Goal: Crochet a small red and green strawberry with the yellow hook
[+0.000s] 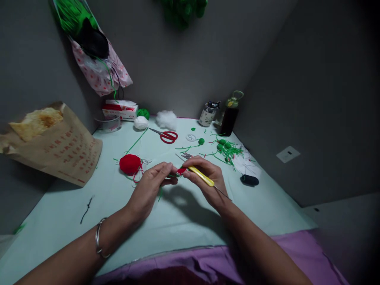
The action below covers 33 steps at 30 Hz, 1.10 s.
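Observation:
Between my two hands is a small red and green crochet piece [181, 171], partly covered by fingers. My left hand [152, 184] pinches its left side, with a green strand hanging below. On the other side my right hand [208, 176] grips the piece and a crochet hook [202, 177] with a yellow handle; its metal shaft points down toward the wrist. A red yarn ball [130, 164] lies left of my left hand, with loose red, white and green strands beside it. Just beyond the right fingers sit small snips [187, 155], partly hidden.
Red-handled scissors [168, 137], white stuffing [166, 120], white yarn [141, 122] and green yarn [143, 113] lie at the back. Green crocheted pieces [224, 145] with trailing strands are at right, near a bottle [230, 116] and a dark cylindrical item [249, 180]. A paper bag [71, 150] stands left.

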Motion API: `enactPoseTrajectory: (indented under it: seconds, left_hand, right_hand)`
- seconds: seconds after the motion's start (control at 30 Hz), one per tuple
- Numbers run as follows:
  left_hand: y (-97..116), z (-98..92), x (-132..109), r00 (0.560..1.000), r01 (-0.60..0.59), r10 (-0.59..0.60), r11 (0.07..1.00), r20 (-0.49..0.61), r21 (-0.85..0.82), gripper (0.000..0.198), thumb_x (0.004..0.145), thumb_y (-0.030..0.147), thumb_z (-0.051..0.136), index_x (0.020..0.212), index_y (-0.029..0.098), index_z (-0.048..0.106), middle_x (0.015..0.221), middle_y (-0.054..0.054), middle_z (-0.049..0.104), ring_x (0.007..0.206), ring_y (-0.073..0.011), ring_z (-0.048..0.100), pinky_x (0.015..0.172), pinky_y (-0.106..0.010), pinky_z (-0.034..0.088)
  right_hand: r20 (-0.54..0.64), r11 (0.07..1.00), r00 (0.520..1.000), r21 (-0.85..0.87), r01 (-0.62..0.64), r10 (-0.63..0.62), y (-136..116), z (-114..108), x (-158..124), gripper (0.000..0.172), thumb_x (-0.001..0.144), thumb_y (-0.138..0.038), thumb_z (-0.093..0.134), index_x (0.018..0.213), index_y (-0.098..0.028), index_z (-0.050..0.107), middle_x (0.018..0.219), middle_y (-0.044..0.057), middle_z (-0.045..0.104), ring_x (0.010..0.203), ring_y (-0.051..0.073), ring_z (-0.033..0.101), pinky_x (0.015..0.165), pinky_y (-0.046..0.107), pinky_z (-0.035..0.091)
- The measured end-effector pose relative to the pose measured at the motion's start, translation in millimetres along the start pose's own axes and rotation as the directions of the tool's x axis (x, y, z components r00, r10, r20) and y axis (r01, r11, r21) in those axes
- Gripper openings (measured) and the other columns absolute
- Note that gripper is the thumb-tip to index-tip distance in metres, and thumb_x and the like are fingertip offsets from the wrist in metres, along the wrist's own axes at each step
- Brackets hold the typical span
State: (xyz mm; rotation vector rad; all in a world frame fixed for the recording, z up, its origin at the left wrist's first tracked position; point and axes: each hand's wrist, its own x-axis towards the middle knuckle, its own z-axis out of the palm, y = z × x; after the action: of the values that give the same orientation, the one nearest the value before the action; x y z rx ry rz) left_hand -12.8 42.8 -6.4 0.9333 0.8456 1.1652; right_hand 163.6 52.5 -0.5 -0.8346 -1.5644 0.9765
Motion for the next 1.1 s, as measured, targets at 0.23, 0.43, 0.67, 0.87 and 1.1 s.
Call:
enactPoseTrajectory:
  seconds: [0.23, 0.43, 0.67, 0.87, 1.1]
  left_hand:
    - [7.1, -6.5, 3.3, 0.989, 0.085, -0.083, 0.996, 0.119, -0.016, 0.015, 0.079, 0.03, 0.082, 0.089, 0.02, 0.078, 0.089, -0.003, 0.071, 0.083, -0.0179, 0.06, 0.081, -0.031, 0.045]
    - [9.9, -13.6, 6.1, 0.962, 0.168, -0.168, 0.986, 0.213, 0.019, 0.014, 0.076, 0.026, 0.083, 0.084, 0.018, 0.075, 0.084, -0.003, 0.071, 0.078, -0.0173, 0.061, 0.076, -0.03, 0.042]
    - [11.5, -17.8, 7.3, 0.923, 0.199, -0.198, 0.98, 0.33, 0.032, 0.021, 0.077, 0.034, 0.084, 0.075, 0.017, 0.072, 0.074, -0.001, 0.066, 0.068, -0.0143, 0.057, 0.067, -0.027, 0.04]
    - [15.0, -30.3, 15.8, 0.953, 0.099, -0.109, 0.994, 0.283, 0.049, 0.02, 0.078, 0.033, 0.085, 0.078, 0.017, 0.074, 0.085, -0.003, 0.071, 0.076, -0.0159, 0.063, 0.075, -0.028, 0.045]
    - [13.4, -22.7, 8.9, 0.947, 0.192, -0.15, 0.973, 0.283, -0.13, 0.017, 0.083, 0.026, 0.082, 0.083, 0.016, 0.068, 0.081, -0.003, 0.07, 0.079, -0.0153, 0.065, 0.078, -0.027, 0.049]
  right_hand:
    - [0.141, 0.987, 0.981, 0.077, -0.143, 0.131, 0.7, -3.8, 2.2, 0.023, 0.08, -0.035, 0.084, 0.093, -0.021, 0.07, 0.084, 0.0, 0.064, 0.072, 0.012, 0.062, 0.065, 0.025, 0.052]
    - [0.211, 0.962, 0.962, 0.17, -0.212, 0.175, 2.7, -4.5, 3.1, 0.027, 0.078, -0.037, 0.086, 0.088, -0.02, 0.067, 0.081, -0.001, 0.066, 0.071, 0.013, 0.066, 0.066, 0.027, 0.056]
    - [0.3, 0.937, 0.937, 0.24, -0.253, 0.176, 5.6, -7.0, 3.2, 0.025, 0.075, -0.029, 0.088, 0.08, -0.02, 0.066, 0.08, -0.001, 0.067, 0.069, 0.011, 0.063, 0.063, 0.025, 0.055]
    - [0.265, 0.905, 0.946, 0.328, -0.272, 0.188, 9.1, -10.3, 6.0, 0.032, 0.07, -0.03, 0.091, 0.075, -0.02, 0.062, 0.079, -0.002, 0.066, 0.061, 0.009, 0.06, 0.058, 0.024, 0.053]
    - [0.232, 0.901, 0.956, 0.351, -0.255, 0.181, 12.7, -9.7, 6.8, 0.028, 0.071, -0.024, 0.09, 0.075, -0.019, 0.063, 0.082, -0.002, 0.066, 0.064, 0.009, 0.061, 0.062, 0.024, 0.053]
